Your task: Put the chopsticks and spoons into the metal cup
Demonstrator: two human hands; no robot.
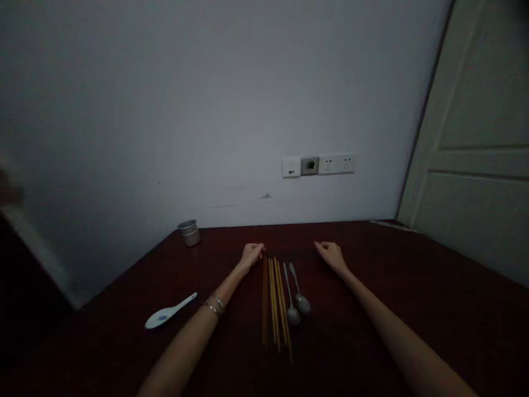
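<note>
Several yellow-orange chopsticks (274,300) lie side by side on the dark red table (413,309), pointing away from me. Two metal spoons (297,300) lie just right of them, bowls toward me. My left hand (251,255), bracelets on its wrist, rests on the table at the far ends of the chopsticks, its fingers curled and touching or nearly touching the leftmost tips. My right hand (330,253) rests on the table right of the spoon handles, fingers loosely bent, holding nothing.
A white ceramic spoon with a blue pattern (168,312) lies at the left of the table. A small metal cup (189,232) stands at the back left by the white wall. Wall sockets (318,165) sit above the table; a door (479,149) is at right.
</note>
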